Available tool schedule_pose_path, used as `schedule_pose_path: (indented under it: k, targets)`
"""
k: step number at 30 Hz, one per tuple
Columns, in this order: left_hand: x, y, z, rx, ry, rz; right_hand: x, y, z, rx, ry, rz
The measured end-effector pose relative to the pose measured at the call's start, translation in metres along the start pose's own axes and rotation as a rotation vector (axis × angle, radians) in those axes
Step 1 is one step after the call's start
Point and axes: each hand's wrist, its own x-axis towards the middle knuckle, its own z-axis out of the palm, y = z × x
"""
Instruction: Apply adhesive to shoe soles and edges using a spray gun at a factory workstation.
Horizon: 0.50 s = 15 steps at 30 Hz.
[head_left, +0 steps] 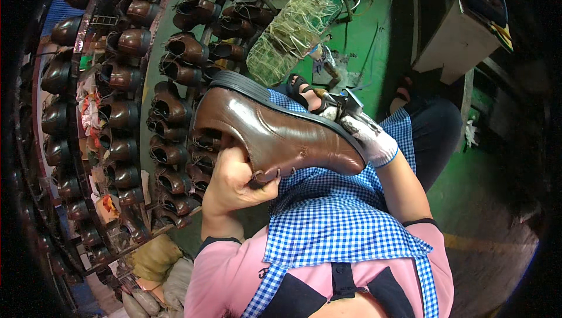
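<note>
A glossy brown leather lace-up shoe [281,131] lies on its side in front of me, its dark sole facing away and its toe to the right. My left hand [234,174] is closed on it, with fingers inside the opening and the thumb near the lace holes. My right hand [366,136], in a white work glove stained dark, is closed beyond the toe, beside the sole edge. It grips a small metal tool [351,104] whose exact kind I cannot make out. The shoe hides part of the right hand's fingers.
On the left, racks hold many brown shoes [170,104]. A stool-like pad wrapped in clear film [295,31] stands ahead on the green floor [366,31]. A pale cabinet [451,43] is at the far right. Sacks [155,256] lie at lower left.
</note>
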Motion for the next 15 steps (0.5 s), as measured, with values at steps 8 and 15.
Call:
schedule_pose_path:
  k: [8, 15]
  targets:
    - [0.003, -0.007, -0.005, -0.022, -0.053, -0.109, 0.008, -0.006, 0.002, -0.074, 0.032, -0.038]
    - [-0.029, -0.027, -0.014, 0.040, -0.072, -0.189, 0.004, -0.010, -0.009, -0.663, 0.015, -0.134]
